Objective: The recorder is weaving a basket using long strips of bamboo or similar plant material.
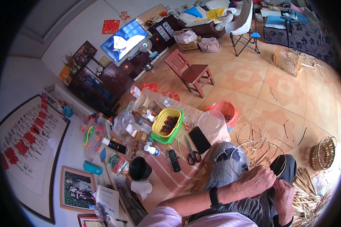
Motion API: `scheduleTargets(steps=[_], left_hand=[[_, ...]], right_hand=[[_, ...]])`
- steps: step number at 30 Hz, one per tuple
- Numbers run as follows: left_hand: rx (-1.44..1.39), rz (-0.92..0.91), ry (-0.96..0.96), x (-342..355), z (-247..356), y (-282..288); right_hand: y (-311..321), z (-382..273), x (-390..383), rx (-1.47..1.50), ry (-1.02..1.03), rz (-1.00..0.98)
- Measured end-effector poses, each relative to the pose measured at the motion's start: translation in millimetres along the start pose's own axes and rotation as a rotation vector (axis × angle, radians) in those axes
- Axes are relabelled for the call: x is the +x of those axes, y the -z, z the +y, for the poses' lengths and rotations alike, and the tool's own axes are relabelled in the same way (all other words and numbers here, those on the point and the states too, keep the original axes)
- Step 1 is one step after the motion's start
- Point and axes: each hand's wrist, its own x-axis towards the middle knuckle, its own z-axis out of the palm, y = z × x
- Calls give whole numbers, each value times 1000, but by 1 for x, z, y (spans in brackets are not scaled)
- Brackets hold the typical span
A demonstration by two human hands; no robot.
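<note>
A thin cane hoop (235, 145) rises above my lap, its strip bent into a rough circle. My left hand (257, 178), with a black band on its wrist, is closed on the lower part of this hoop. Just below and to the right, my right hand (283, 196) is closed against the same strip, close to the left hand; its fingertips are mostly hidden. More loose cane loops (250, 123) trail over the floor beyond my knees. A bundle of flat pale strips (307, 193) lies beside my right leg.
On the table (170, 181) at left are scissors (193, 156), a black phone (200, 139), a remote (174, 160) and a yellow basket (166, 123). A red-lined bin (226, 109) stands by its corner. Woven baskets (323, 155) and a wooden chair (195, 72) are on the floor.
</note>
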Motion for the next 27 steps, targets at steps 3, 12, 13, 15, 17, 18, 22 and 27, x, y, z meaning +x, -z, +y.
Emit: scheduleTargets(steps=[3,12,13,15,17,18,22,27], left_hand=[[-43,19,6,-2,0,-6],[-97,-2,159,2,6,-12],[-95,-8,169,3,8,-11],[-94,-14,182,4,11,-10],[-133,-90,242,6,12,-9],[-121,-127,258,7,11,-8],[-141,-83,264,8,12,-9],[-108,-77,318,7,18,-11]], right_hand=[[11,0,10,-8,27,-24],[10,-2,24,132,-35,81],[9,-3,23,146,-39,109],[9,-4,22,159,-44,134],[9,-4,24,222,-245,113],[9,-4,26,221,-244,114],[5,3,37,378,-240,99],[3,19,43,385,-303,54]])
